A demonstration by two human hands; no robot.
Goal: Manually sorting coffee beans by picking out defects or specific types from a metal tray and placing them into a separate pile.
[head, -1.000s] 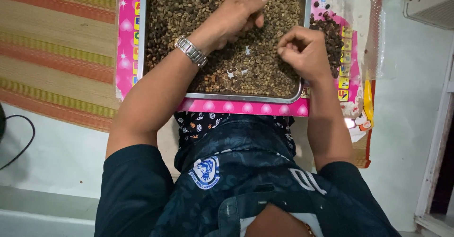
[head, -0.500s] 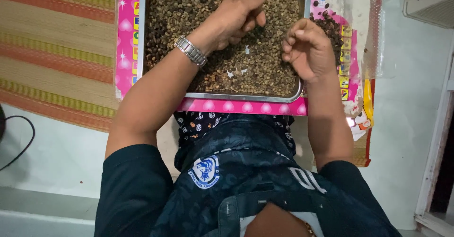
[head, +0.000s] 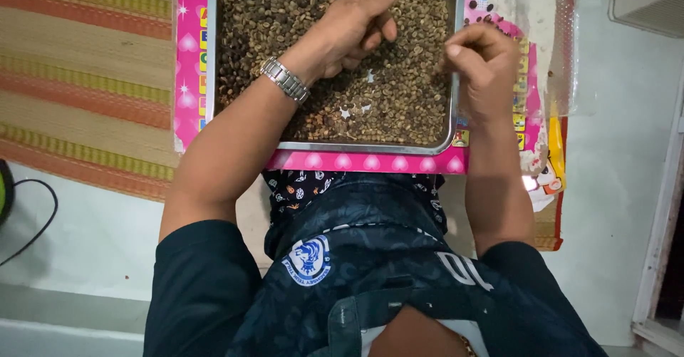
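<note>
Right hand (head: 484, 61) now past tray (head: 454, 58) rim, right of frame, fingers pinched shut, contents unseen; left hand (head: 353, 26) stays curled loosely in beans (head: 406, 93).

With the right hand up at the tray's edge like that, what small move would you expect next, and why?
Probably the right hand drops whatever it pinches onto the dark pile just outside the tray. Its fingers are bunched as if gripping something small, though no bean shows between them, and it hangs over the tray's right rim beside that pile. The left hand rests among the pale beans in the tray.
</note>
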